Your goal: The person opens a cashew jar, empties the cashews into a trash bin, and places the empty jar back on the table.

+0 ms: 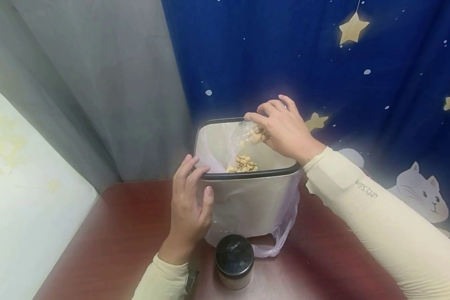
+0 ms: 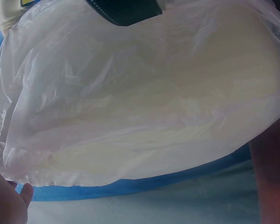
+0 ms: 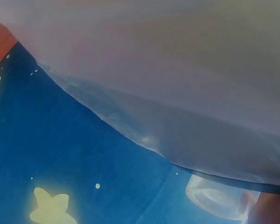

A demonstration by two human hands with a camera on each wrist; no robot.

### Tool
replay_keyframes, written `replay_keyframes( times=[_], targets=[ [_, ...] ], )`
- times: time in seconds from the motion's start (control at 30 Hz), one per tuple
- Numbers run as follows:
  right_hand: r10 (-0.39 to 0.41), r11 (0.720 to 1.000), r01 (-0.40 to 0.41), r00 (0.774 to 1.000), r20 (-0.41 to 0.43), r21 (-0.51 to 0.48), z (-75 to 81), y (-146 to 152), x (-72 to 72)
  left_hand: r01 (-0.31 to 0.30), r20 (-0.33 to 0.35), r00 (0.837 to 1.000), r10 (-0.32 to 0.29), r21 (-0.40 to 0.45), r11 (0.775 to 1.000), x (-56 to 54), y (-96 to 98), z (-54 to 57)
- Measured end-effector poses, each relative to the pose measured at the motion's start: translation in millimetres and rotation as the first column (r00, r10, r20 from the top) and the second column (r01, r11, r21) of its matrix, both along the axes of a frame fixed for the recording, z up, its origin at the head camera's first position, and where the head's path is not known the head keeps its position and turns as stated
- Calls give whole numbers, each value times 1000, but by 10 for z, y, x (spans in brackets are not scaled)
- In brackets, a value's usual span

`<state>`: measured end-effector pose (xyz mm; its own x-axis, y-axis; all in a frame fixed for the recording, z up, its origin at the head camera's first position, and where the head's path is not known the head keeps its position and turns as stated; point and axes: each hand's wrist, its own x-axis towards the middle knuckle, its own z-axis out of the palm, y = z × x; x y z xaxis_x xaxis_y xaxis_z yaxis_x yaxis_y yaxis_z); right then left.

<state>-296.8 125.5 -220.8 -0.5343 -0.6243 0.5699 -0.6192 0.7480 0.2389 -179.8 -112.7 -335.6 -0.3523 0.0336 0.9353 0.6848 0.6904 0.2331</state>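
In the head view my right hand [image 1: 285,129] grips a clear jar [image 1: 248,131], tipped with its mouth down to the left over a white bin [image 1: 247,204]. Some peanuts [image 1: 260,136] are still inside the jar. A clump of peanuts [image 1: 243,163] shows within the bin; I cannot tell whether it is falling or lying there. My left hand [image 1: 189,200] is at the bin's near left corner, fingers loosely bent beside the black rim [image 1: 247,176]. The jar's base [image 3: 219,200] shows low in the right wrist view.
A thin plastic bag [image 1: 285,225] lines the bin and hangs outside it. In front stands a second jar with a black lid [image 1: 234,256], on the reddish-brown table [image 1: 135,233]. Behind are a grey curtain [image 1: 108,75] and a blue starry one [image 1: 277,54].
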Motion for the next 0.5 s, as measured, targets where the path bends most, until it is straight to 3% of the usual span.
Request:
replay_keyframes(
  times=[0.5],
  targets=[
    [-18,1000,18,1000,-7,24,-4,-18,-12,7,-2,1000,-7,4,1000,-31,-18,-20]
  ],
)
